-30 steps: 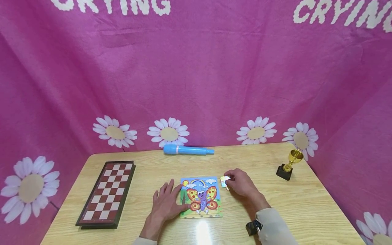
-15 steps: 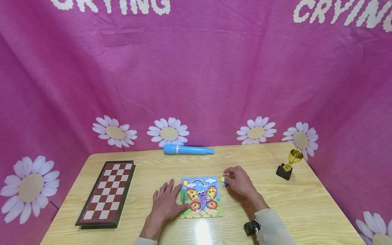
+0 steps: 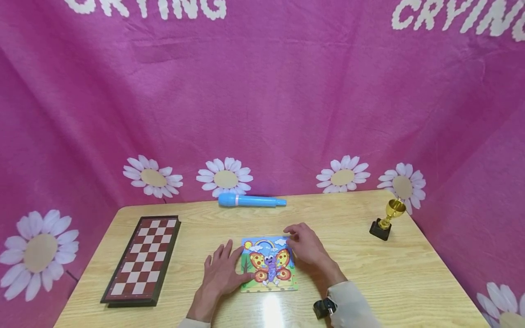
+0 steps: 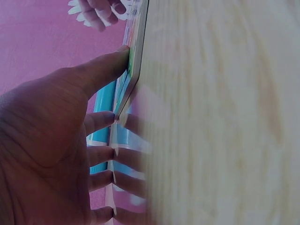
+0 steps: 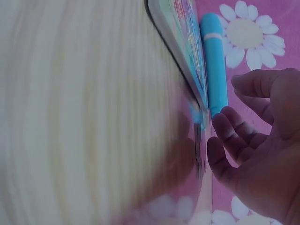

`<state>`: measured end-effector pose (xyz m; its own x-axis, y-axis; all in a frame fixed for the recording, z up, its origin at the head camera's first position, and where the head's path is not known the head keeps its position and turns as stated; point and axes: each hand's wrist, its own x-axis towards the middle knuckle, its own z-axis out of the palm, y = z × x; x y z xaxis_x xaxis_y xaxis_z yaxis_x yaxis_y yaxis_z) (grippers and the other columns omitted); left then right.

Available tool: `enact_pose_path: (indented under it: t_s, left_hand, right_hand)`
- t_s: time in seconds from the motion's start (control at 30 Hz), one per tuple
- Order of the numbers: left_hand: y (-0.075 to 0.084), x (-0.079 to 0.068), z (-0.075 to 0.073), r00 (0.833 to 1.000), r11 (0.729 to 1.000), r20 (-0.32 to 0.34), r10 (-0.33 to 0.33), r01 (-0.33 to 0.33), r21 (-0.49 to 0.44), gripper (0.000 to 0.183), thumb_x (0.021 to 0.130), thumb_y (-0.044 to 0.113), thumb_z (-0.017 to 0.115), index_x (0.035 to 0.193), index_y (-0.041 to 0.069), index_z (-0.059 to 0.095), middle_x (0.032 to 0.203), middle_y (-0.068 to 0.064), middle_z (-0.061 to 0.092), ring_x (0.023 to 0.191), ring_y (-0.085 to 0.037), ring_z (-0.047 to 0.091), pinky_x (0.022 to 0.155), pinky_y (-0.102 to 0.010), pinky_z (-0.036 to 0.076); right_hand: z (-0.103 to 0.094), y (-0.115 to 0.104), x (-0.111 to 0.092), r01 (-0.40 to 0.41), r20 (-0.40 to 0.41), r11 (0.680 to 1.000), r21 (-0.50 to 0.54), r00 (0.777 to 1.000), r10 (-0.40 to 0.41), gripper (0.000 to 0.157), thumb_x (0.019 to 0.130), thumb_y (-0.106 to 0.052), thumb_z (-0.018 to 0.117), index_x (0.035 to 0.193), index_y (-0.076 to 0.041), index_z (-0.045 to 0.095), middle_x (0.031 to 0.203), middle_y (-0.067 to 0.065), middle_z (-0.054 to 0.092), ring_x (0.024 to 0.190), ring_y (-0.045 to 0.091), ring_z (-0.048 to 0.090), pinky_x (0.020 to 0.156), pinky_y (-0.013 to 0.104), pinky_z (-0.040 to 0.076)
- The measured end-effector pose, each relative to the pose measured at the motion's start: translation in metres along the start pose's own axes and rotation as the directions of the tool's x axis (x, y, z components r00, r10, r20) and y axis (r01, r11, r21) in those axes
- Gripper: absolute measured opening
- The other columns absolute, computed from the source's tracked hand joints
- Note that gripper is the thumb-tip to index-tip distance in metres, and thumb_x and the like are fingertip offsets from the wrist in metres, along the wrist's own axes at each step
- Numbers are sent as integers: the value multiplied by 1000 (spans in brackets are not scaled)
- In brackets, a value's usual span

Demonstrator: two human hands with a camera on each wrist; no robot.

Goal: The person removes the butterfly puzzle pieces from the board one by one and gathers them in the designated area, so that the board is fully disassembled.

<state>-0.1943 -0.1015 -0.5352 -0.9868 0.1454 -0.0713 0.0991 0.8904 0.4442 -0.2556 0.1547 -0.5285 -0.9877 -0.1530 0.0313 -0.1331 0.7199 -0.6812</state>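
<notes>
A square butterfly picture puzzle point(image 3: 269, 264) lies flat on the wooden table. My left hand point(image 3: 224, 271) spreads beside its left edge; the thumb rests on the puzzle and the other fingertips touch the tabletop, as the left wrist view also shows. Over the puzzle's upper right corner hovers my right hand point(image 3: 307, 246), fingers loosely bent. Nothing shows between those fingers in the right wrist view, where a thin, dark-edged flat strip point(image 5: 198, 150) lies low on the table beyond the puzzle's corner. In the head view, the spot right of the puzzle's corner is hidden by this hand.
A folded red-and-white checkerboard point(image 3: 143, 259) lies at the left. Along the back edge is a blue toy microphone point(image 3: 252, 201). A gold trophy cup point(image 3: 387, 219) on a black base stands at the back right. Behind the table hangs a pink flowered cloth point(image 3: 262, 114).
My right hand has shifted left from beside the puzzle to its upper right corner. The small bright piece seen at its fingertips earlier is out of sight. My left hand has stayed put.
</notes>
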Motion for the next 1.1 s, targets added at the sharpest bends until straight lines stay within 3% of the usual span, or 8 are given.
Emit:
enact_pose_path:
  t_s: [0.23, 0.47, 0.8, 1.1]
  left_hand:
    - [-1, -1, -1, 1000, 1000, 13, -14, 14, 0, 86, 73, 62, 71, 144, 19, 47, 157, -16, 31, 143, -42, 27, 111, -68, 21]
    - [1, 0, -2, 1000, 1000, 8, -2, 2, 5, 86, 73, 62, 71, 143, 18, 48, 156, -16, 32, 142, -42, 28, 110, -69, 22]
    - [2, 0, 0, 1000, 1000, 25, -2, 2, 3, 86, 74, 64, 70, 143, 19, 48, 157, -16, 31, 143, -42, 27, 110, -69, 21]
    - [1, 0, -2, 1000, 1000, 16, -1, 1, 9, 85, 74, 63, 70, 143, 19, 49, 157, -16, 31, 143, -41, 26, 110, -70, 21]
  right_hand:
    - [15, -13, -1, 108, 83, 994, -31, 991, -105, 26, 89, -14, 65, 115, -11, 68, 103, 2, 60, 88, 14, 54, 81, 35, 49]
    - [24, -25, -3, 141, 23, 976, -166, 990, -139, 27, 85, -16, 65, 112, -14, 71, 105, 2, 65, 100, 21, 60, 89, 42, 51]
    - [33, -35, -3, 178, 101, 973, -145, 981, -165, 30, 87, -16, 64, 117, -16, 69, 107, 2, 62, 101, 21, 56, 92, 44, 48]
    - [40, -43, 0, 227, 174, 917, -329, 969, -178, 31, 88, -30, 66, 119, -27, 68, 108, -1, 55, 99, 19, 49, 82, 42, 43]
